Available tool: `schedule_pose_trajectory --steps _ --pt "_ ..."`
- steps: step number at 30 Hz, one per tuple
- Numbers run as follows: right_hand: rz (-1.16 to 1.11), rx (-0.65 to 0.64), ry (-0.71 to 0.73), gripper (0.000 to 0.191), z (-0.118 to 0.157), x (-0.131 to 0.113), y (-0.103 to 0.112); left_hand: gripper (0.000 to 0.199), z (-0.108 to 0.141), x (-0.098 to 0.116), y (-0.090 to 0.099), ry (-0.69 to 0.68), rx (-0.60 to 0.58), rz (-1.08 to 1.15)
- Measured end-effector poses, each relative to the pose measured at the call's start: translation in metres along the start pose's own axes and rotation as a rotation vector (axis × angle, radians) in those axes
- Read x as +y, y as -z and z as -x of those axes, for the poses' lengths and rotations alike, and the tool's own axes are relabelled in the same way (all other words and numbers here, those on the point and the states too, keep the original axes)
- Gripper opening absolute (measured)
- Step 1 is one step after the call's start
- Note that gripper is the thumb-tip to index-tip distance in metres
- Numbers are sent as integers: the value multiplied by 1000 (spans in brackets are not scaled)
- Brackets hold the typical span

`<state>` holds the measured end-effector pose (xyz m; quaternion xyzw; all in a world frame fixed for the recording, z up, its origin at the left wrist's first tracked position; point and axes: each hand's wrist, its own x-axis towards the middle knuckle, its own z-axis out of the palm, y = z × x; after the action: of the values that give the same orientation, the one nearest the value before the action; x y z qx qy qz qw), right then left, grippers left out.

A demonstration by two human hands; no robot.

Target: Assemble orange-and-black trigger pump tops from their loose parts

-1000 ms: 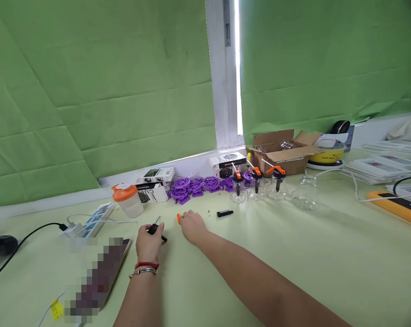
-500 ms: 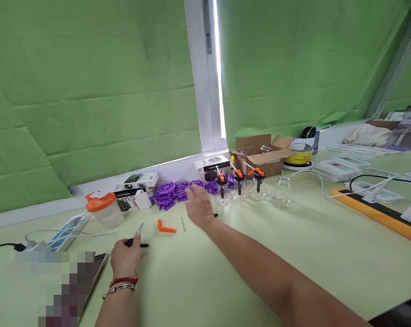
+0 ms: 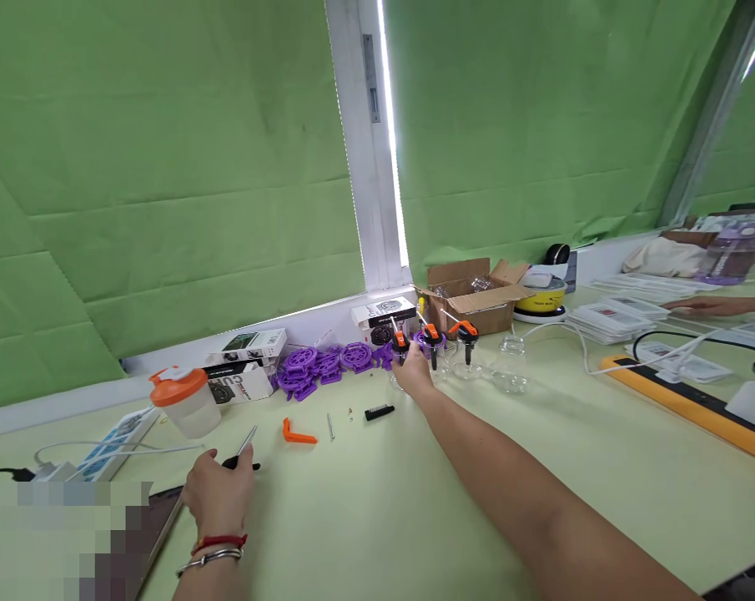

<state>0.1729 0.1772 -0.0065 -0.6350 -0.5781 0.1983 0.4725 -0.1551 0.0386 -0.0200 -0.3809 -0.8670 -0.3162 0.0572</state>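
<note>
My left hand [image 3: 219,492] is closed on a black part with a thin silver rod [image 3: 242,455], just above the near table. My right hand [image 3: 415,376] reaches to the leftmost small glass jar [image 3: 397,382], its fingers curled around the upper part and covering much of it. That jar has a black-and-orange top with a pale rod. Two similar jars [image 3: 468,355] stand to its right. Between my hands lie an orange bent lever [image 3: 299,434], a silver screw [image 3: 330,426], tiny bits [image 3: 350,413] and a black ridged piece [image 3: 379,411].
Purple plastic parts [image 3: 302,367] lie by printed boxes [image 3: 243,380]. A cup with an orange lid [image 3: 186,401] stands left, near a power strip [image 3: 118,442]. Right are a topless glass jar [image 3: 510,367], an open carton [image 3: 470,300], an orange-edged power strip [image 3: 683,409] and another person's hand [image 3: 696,305].
My right hand has moved right from near the purple parts to the leftmost jar, uncovering the black ridged piece. My left hand keeps its hold. Another person's hand has appeared at right.
</note>
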Motion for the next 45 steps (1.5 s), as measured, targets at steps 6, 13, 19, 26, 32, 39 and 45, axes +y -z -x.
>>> schedule_pose_trajectory --steps 6,13,19,26,32,39,45 --pt "-35 20 101 48 8 -13 12 63 21 28 17 -217 200 104" --pt "-42 -76 563 53 62 -52 46 54 68 62 33 -508 102 448" --pt "329 -174 1115 30 141 -53 59 57 131 86 51 -404 -636 928" --pt "175 -288 929 55 148 -25 71 32 144 93 40 -164 -674 960" --pt "-549 -833 -188 65 131 -13 85 31 139 93 41 -134 -637 1030" --pt "-765 -1111 -394 46 148 -17 84 31 146 85 40 -209 -573 949" --pt "-402 -851 274 72 150 -16 90 39 138 89 40 27 -661 946"
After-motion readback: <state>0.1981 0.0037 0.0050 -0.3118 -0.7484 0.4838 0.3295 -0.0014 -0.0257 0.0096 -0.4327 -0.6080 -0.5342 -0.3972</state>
